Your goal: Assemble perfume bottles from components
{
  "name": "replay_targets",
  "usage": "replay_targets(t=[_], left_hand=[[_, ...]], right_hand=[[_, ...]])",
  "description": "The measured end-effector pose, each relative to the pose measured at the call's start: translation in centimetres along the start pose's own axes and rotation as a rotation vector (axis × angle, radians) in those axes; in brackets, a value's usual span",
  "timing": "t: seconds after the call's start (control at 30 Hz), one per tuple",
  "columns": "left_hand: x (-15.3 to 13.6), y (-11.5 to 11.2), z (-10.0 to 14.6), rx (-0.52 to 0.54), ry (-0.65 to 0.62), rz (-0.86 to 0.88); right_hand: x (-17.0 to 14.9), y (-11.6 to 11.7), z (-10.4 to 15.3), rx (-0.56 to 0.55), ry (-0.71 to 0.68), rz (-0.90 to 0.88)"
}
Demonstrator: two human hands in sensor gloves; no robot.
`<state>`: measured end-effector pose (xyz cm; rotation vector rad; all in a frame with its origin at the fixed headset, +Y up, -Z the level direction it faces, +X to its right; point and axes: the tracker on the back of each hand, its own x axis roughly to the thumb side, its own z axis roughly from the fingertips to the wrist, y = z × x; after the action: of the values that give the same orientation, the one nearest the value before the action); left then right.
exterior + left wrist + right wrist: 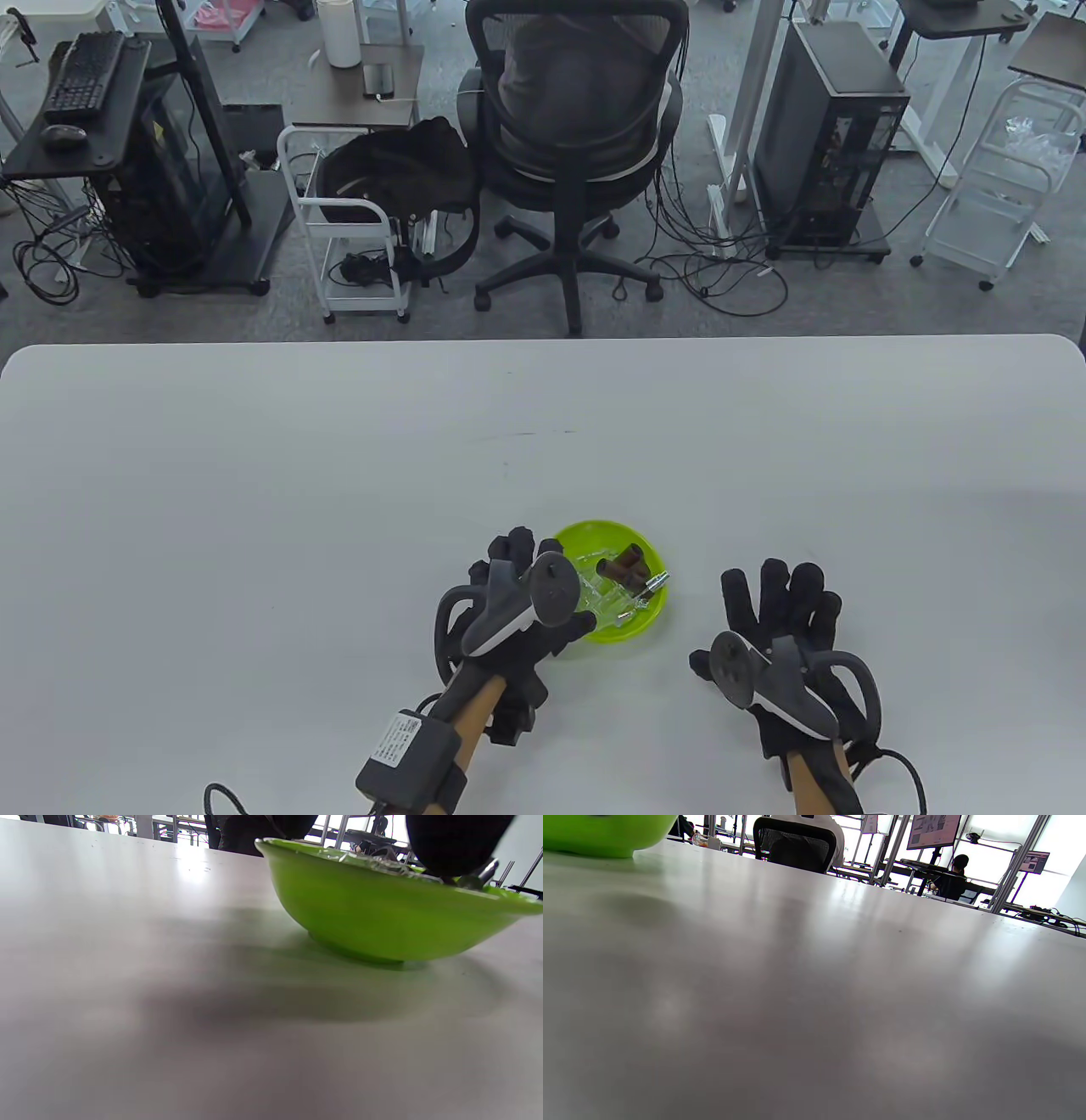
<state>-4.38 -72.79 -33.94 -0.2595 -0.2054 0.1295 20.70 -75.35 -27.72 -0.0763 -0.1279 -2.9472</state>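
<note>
A lime-green bowl (632,632) sits near the table's front edge and holds dark brown caps (624,567), a silver sprayer (653,584) and clear glass bottles (607,598). My left hand (550,581) is at the bowl's left side, its fingers along the far-left rim and its thumb over the near rim. In the left wrist view the bowl (382,912) fills the right half and a dark fingertip (458,840) hangs over its rim beside a silver part (488,870). My right hand (751,620) lies flat on the table to the bowl's right, fingers straight, holding nothing. The right wrist view catches only the bowl's edge (606,836).
The white table (339,475) stretches wide to the left, right and far side of the bowl. Beyond its far edge stands an office chair (577,127) with a person seated in it, plus carts and computer towers on the floor.
</note>
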Motion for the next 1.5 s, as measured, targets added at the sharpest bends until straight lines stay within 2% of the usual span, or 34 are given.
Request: replay_targets(t=[0.3, 0.57, 0.9, 1.2, 1.4, 1.5], left_hand=[[1.8, 0.0, -1.5, -0.063, 0.080, -0.103], [1.7, -0.6, -2.2, -0.082, 0.126, -0.088], [0.7, -1.0, -1.5, 0.067, 0.088, -0.007], [-1.5, 0.7, 2.0, 0.284, 0.019, 0.069], [-4.0, 0.0, 3.9, 0.425, -0.044, 0.145], [-4.7, 0.2, 4.0, 0.417, -0.034, 0.136]], right_hand=[[0.0, 0.0, 0.0, -0.002, -0.002, -0.004], [0.0, 0.1, 0.0, -0.007, -0.003, -0.008], [-0.1, 0.2, 0.0, -0.001, -0.004, -0.014], [-0.1, 0.2, 0.0, 0.012, -0.003, -0.018], [0.2, -0.1, -0.1, -0.007, -0.007, -0.017], [0.4, -0.5, -0.1, -0.036, -0.008, -0.025]])
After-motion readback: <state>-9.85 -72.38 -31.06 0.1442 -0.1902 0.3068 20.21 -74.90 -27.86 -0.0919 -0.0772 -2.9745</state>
